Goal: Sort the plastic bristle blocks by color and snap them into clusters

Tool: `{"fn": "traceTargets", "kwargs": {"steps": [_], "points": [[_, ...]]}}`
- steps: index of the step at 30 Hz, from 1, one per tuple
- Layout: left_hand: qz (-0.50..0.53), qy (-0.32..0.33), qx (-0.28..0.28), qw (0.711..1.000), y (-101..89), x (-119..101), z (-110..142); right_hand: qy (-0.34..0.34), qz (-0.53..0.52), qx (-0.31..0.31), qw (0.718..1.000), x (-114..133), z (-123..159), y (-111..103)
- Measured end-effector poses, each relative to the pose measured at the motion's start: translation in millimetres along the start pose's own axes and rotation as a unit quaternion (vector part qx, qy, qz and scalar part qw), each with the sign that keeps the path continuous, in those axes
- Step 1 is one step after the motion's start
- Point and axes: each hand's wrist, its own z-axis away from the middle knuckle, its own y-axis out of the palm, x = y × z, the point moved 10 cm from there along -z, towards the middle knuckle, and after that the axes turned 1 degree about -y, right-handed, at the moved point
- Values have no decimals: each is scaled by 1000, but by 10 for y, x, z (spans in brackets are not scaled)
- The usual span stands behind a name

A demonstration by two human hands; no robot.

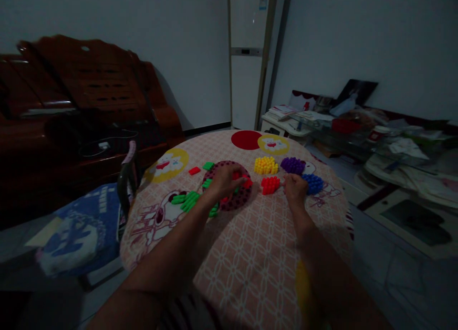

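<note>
My left hand hovers over the dark red spotted circle on the tablecloth, its thumb and fingers apart. Just beyond the thumb tip lies a red plastic block; whether they touch is unclear. Other red and green pieces are partly hidden beneath this hand. My right hand is closed, fingertips pinched together beside a cluster of red knobbed blocks. Anything in that pinch is too small to make out. Blue blocks are grouped right of this hand, with purple blocks behind it and yellow blocks farther left.
Green blocks lie left of the circle, with a loose red block and a green one behind. A chair stands left of the round table. At right is a cluttered glass stand.
</note>
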Motion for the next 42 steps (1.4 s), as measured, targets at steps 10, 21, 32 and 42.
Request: {"fn": "traceTargets", "kwargs": {"steps": [10,21,32,42], "points": [[-50,89,35,994,1022,-903,-435,3,26,-13,1000,-75,-54,-65],[-148,74,90,982,1304,-918,-526,-6,21,-17,1000,-1,-54,-84],[170,-34,-3,985,783,-401,-550,41,-10,-10,999,-131,-43,-20],[264,90,9,960,843,-607,-410,19,4,-14,1000,-115,-49,-23]]}}
